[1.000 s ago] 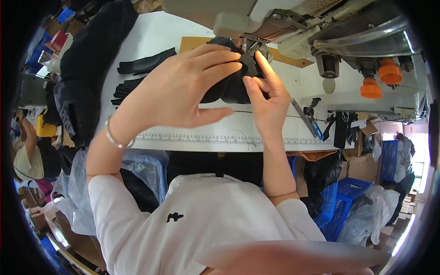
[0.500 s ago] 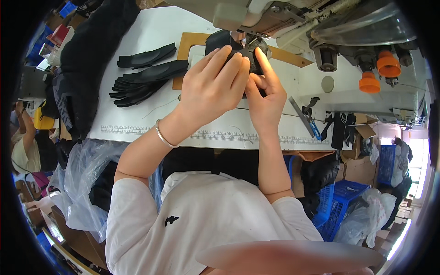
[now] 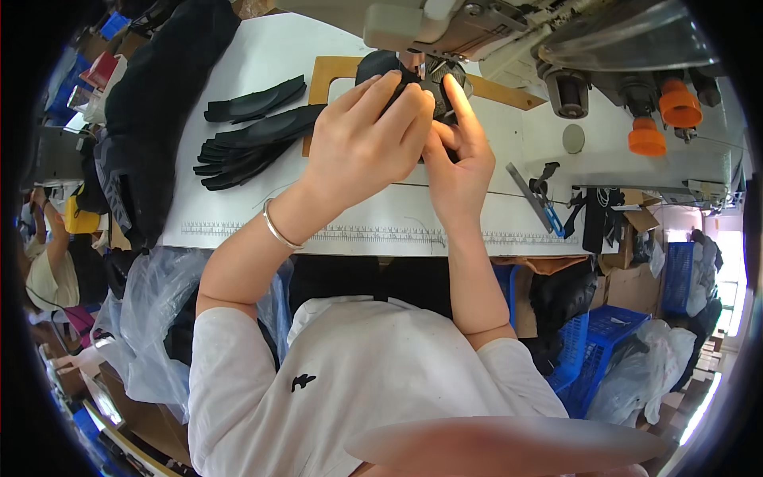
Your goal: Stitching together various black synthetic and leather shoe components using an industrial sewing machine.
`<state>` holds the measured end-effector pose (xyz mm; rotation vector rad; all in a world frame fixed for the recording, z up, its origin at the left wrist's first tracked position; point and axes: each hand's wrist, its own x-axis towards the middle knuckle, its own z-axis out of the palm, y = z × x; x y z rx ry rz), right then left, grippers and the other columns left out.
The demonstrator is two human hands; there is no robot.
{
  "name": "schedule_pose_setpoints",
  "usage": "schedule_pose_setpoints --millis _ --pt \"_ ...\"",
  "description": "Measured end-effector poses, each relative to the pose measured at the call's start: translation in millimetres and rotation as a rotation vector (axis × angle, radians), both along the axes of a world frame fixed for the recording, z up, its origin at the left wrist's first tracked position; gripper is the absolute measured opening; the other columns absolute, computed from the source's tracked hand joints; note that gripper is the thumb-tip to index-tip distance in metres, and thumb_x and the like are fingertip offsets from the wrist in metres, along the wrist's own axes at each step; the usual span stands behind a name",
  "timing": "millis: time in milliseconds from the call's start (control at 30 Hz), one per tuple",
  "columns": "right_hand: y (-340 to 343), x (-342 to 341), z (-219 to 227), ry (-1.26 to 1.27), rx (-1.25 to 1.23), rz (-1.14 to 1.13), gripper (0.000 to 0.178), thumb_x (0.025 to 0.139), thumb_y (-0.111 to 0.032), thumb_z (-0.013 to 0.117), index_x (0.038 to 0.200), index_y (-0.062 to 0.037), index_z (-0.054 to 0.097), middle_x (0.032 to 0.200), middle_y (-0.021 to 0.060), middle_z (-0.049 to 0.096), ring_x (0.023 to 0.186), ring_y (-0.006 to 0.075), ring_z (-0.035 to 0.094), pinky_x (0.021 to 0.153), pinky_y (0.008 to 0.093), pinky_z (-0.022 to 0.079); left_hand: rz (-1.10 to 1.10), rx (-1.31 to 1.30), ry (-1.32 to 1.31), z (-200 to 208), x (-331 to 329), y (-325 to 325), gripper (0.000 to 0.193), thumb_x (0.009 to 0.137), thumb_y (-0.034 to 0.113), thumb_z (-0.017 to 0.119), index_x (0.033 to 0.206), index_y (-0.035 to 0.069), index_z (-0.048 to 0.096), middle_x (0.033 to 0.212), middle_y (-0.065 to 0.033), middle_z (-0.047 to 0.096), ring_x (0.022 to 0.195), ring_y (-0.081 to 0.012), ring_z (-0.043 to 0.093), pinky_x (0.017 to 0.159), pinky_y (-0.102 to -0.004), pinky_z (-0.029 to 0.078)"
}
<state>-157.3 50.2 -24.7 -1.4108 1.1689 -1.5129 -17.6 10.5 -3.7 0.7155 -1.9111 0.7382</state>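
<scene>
A black fabric piece lies under the needle area of a sewing machine, its near part hidden by my hands. My left hand, a silver bangle on its wrist, bends its fingers over the left side of the piece. At its right edge, my right hand pinches with the thumb and bent fingers, while the index finger stretches toward the round metal part beside the needle. The fingertips of both hands nearly meet. Left of my left hand lie a stack of curved black pieces and a single black piece.
A tan board lies under the work, on the white table with a printed ruler strip. Scissors and black straps lie at the right. Dark fabric heaps at the left; orange-capped machine parts hang at the right.
The view has shifted slightly. The black piece's far edge looks rounder, as if turned a little under the machine. Both hands keep nearly the same hold.
</scene>
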Motion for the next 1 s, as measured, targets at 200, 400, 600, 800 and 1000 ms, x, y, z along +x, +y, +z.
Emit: schedule_pose_setpoints --millis 200,400,600,800,1000 --pt "0.1 2.3 1.5 0.03 0.006 -0.025 0.063 0.095 -0.001 0.065 0.154 -0.0049 0.043 0.079 0.0007 0.067 0.074 0.0026 0.055 0.072 0.0192 0.046 -0.03 0.007 -0.086 5.4 7.5 -1.1 0.019 0.066 0.01 0.069 0.084 0.003 0.067 0.088 -0.0037 0.061 0.091 -0.0222 0.068 0.07 -0.0305 0.059" --pt "-2.3 5.1 -1.0 0.074 -0.016 -0.059 0.064 0.094 -0.001 0.066 0.154 -0.0057 0.044 0.074 -0.0019 0.062 0.07 0.0016 0.049 0.068 0.0181 0.042 -0.125 0.094 -0.004 6.4 10.8 -10.5 0.02 0.063 0.006 0.071 0.083 0.006 0.067 0.085 0.0011 0.059 0.086 -0.0152 0.066 0.057 -0.026 0.052" --pt "-3.9 7.7 -0.8 0.005 -0.001 -0.05 0.063 0.094 0.0 0.066 0.153 -0.0059 0.045 0.075 -0.002 0.062 0.07 0.0018 0.05 0.068 0.0181 0.042 -0.097 -0.001 -0.084 8.9 12.6 -8.4 0.022 0.061 0.008 0.072 0.082 0.006 0.066 0.082 0.0011 0.056 0.083 -0.0144 0.064 0.056 -0.0254 0.051" --pt "-3.8 6.9 0.0 0.029 0.008 -0.07 0.063 0.093 0.001 0.064 0.153 -0.0065 0.045 0.078 -0.0001 0.066 0.073 0.0023 0.055 0.071 0.0192 0.046 -0.086 0.077 -0.197 7.0 14.1 -5.9 0.032 0.064 0.004 0.074 0.095 0.002 0.074 0.096 -0.0041 0.067 0.093 -0.0233 0.07 0.062 -0.0293 0.058" --pt "-3.5 1.0 2.9 0.037 0.008 -0.057 0.062 0.094 0.0 0.064 0.152 -0.0071 0.047 0.082 0.0013 0.069 0.077 0.0029 0.059 0.076 0.0207 0.049 -0.052 -0.033 -0.239 2.3 12.1 -7.1 0.03 0.066 0.007 0.073 0.095 0.002 0.074 0.098 -0.0062 0.065 0.095 -0.0251 0.068 0.072 -0.0317 0.06"
